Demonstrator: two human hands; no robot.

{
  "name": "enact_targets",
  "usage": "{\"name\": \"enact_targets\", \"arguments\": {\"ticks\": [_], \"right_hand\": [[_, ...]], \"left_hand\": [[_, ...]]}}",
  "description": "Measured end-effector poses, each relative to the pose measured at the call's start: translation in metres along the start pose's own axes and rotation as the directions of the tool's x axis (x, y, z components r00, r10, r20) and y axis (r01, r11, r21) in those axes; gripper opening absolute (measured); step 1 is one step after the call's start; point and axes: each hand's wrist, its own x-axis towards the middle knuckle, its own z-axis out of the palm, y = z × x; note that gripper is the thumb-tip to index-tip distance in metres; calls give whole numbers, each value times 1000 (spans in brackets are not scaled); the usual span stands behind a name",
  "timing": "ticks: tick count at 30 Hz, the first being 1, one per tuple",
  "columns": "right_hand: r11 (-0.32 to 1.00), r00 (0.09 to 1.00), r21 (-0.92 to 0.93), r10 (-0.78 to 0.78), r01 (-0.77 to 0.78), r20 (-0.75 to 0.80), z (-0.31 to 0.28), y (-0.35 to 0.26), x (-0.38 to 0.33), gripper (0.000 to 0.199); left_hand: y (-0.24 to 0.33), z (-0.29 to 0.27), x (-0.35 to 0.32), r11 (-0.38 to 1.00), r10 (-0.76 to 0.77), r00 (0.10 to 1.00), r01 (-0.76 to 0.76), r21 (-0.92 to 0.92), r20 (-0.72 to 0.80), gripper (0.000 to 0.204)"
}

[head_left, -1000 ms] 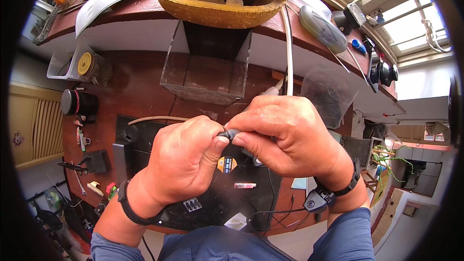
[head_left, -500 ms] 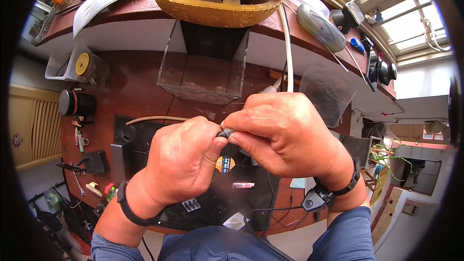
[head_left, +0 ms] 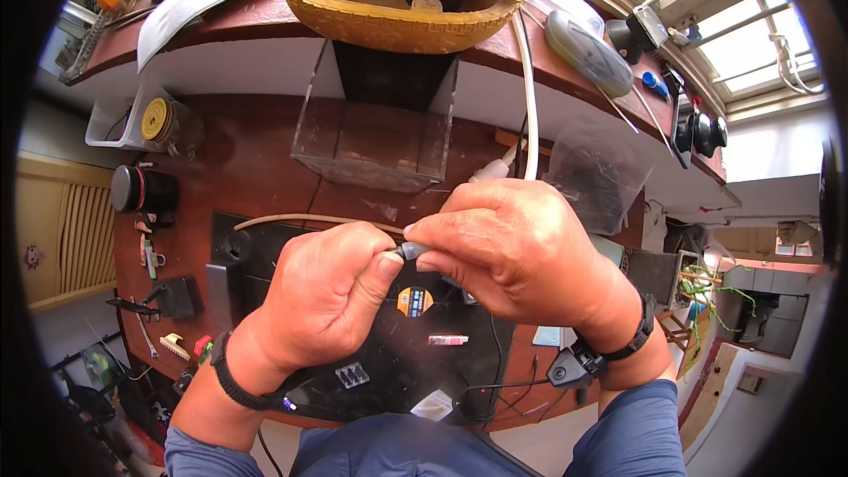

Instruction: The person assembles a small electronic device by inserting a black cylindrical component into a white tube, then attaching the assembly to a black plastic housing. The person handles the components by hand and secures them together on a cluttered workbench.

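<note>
My left hand and my right hand are both pinched on a small grey piece, apparently dark at its nine o'clock end, though much is covered; it sits at twelve o'clock from the round orange label.

Bright daylight glares white through the window at upper right, while straight lines bend toward the dark rim.
</note>
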Motion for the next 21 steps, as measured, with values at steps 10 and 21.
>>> {"name": "enact_targets", "arguments": {"ticks": [10, 21], "right_hand": [[995, 999, -101, -7, 10, 32, -1, -6, 0, 23], [983, 997, -180, -21, 34, 73, -7, -5, 5, 26]], "left_hand": [[3, 3, 2, 1000, -15, 1000, 15, 1, -7, 5], [-3, 9, 9, 997, 22, 999, -19, 79, -32, 6]]}}
